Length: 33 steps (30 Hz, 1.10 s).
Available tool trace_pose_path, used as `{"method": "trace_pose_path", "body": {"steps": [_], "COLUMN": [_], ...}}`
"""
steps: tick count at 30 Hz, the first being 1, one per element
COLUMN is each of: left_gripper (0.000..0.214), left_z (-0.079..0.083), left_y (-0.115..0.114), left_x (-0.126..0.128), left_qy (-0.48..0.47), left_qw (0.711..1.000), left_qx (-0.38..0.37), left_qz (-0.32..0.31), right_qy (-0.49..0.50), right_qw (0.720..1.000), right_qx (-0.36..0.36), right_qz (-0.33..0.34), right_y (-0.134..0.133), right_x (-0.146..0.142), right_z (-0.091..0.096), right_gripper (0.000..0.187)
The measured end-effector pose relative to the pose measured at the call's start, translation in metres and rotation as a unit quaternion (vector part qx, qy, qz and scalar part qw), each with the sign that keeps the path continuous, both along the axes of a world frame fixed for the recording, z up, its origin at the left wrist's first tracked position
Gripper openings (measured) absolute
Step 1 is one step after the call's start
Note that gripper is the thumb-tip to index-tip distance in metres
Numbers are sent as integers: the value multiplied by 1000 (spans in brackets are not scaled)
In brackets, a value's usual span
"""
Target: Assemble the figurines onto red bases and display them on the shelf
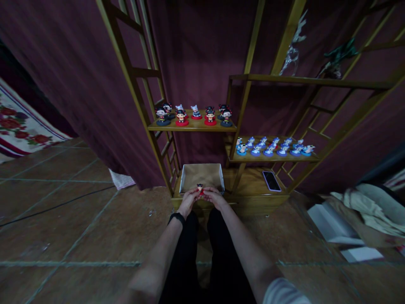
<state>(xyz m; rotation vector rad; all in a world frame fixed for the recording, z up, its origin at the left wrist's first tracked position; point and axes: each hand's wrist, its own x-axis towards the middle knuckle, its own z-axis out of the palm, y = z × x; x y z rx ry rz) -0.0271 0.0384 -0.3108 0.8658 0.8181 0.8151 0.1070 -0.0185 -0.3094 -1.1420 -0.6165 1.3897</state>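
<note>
A small figurine (200,187) with black hair and a red base sits between my two hands at the near edge of a white box (184,175). My left hand (189,198) pinches it from the left and my right hand (214,196) from the right, fingers closed around its base. The box inside looks brown and bare. A black band circles my left wrist. On the wooden shelf (193,126) above stand several similar red and dark figurines (181,116).
A lower shelf to the right carries several blue-based figurines (274,147). A phone (271,180) lies on the bottom board. Dark red curtains hang behind. White boxes and cloth (363,207) lie on the tiled floor at right.
</note>
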Motion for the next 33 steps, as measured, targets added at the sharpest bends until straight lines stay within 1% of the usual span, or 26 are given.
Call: {"method": "trace_pose_path", "body": {"steps": [9,17,22,27,30,33], "left_gripper": [32,41,41,41,41,39], "left_z": [-5,-8,-9,-7,-6,-7], "left_y": [2,2,2,1,0,0], "left_x": [0,-1,-2,-3,-4,-4], "left_qy": [9,41,60,58,68,76], "left_qw": [1000,998,996,995,994,992], "left_qx": [22,53,67,74,80,97], "left_qz": [16,-13,-18,-29,-22,-10], "right_qy": [-14,-17,-22,-9,-8,-10], "right_qw": [1000,998,998,997,996,997], "right_qx": [24,55,59,74,84,80], "right_qz": [-4,11,4,1,9,7], "right_y": [-2,2,3,1,-3,-6], "right_x": [-4,-7,-8,-10,-12,-13], "right_z": [5,-1,-4,-2,1,4], "right_gripper": [31,46,45,43,42,41]}}
